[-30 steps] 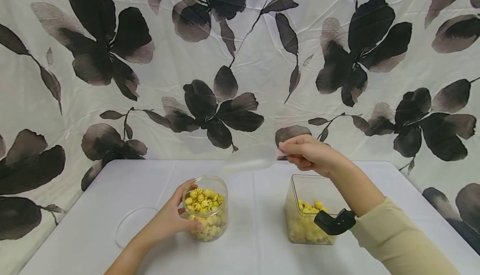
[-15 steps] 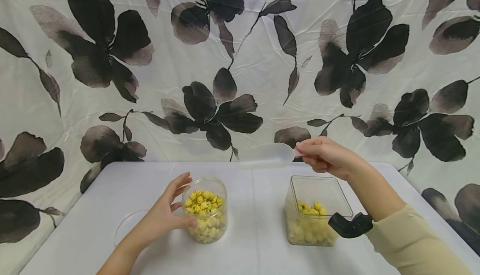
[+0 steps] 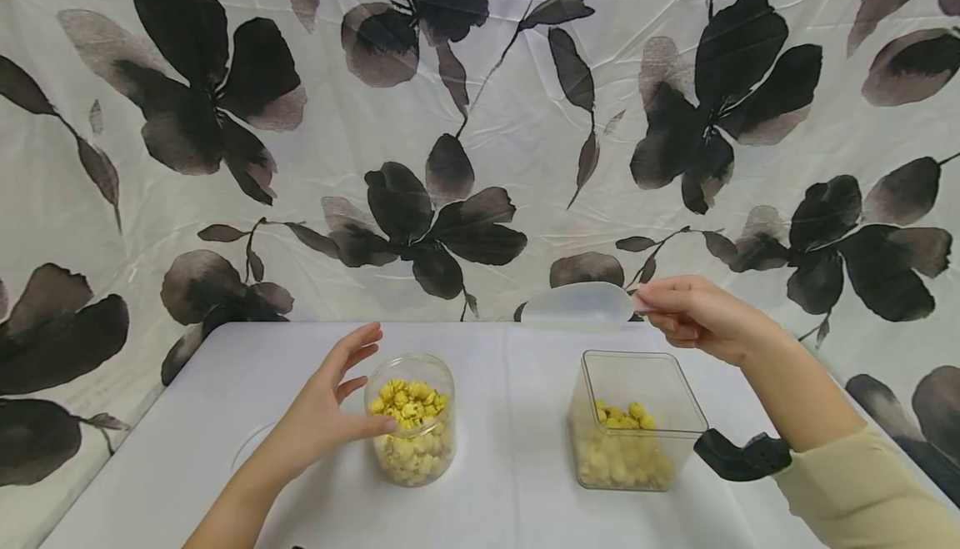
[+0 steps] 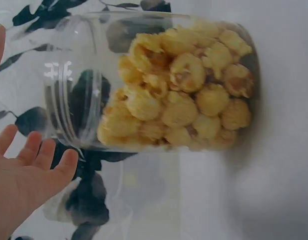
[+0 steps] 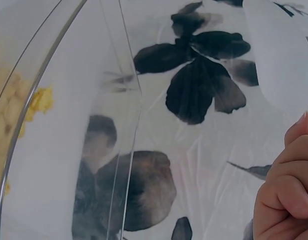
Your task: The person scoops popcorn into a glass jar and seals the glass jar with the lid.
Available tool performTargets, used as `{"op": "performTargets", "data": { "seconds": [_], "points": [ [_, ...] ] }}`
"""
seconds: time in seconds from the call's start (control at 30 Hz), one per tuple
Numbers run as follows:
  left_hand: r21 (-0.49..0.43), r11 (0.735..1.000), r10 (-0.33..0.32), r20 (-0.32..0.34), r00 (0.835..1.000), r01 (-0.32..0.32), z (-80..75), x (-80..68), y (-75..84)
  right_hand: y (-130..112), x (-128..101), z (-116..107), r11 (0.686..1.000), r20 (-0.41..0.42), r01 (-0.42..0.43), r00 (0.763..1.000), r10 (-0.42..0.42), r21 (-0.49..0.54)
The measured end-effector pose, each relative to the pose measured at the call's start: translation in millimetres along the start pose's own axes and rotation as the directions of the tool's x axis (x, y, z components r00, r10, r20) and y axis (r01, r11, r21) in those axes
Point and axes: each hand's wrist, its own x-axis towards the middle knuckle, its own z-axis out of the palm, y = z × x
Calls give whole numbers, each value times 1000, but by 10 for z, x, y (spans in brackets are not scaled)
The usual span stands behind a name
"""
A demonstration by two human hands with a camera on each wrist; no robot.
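My right hand (image 3: 697, 316) pinches the handle of a translucent scoop (image 3: 577, 302), raised above and behind a clear square container (image 3: 637, 386) partly filled with yellow popcorn (image 3: 626, 449). No popcorn shows in the scoop. On the left stands a clear round jar (image 3: 442, 374), with popcorn (image 4: 183, 95) filling much of it. Beside its left side is my left hand (image 3: 322, 411), fingers spread and away from the glass-like wall. The thumb overlaps the jar's front in the head view; whether it touches cannot be told.
A clear round lid (image 3: 251, 441) lies on the white table (image 3: 510, 516) at the left, partly hidden by the left forearm. A floral cloth (image 3: 525, 116) hangs behind the table. A black strap (image 3: 742, 455) sits on the right wrist.
My right hand has moved right with the scoop, from near the jar toward the square container. My left hand has loosened from the jar, its fingers drawing off to the left.
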Motion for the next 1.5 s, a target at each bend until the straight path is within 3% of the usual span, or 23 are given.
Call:
{"op": "performTargets", "data": {
  "seconds": [0.23,0.47,0.73,0.93,1.23,1.5],
  "points": [
    [44,999,27,-12,1000,-26,47,69,126,53,-126,-161,1000,9,22,1000,-22,15],
    [18,997,69,7,998,-69,114,127,212,60,-257,-302,1000,-17,9,1000,-9,14],
    [-29,997,68,31,997,-67,248,210,308,101,-374,-430,997,24,47,999,-48,58],
    [-70,995,75,62,995,-71,394,268,384,144,-453,-501,998,-20,34,999,-33,55],
    [-157,985,86,124,989,-66,675,332,461,134,-564,-590,995,-102,17,994,-27,-96],
    [-191,980,88,197,976,-50,987,386,464,131,-609,-643,965,-139,-4,990,-33,-261]
  ]
}}
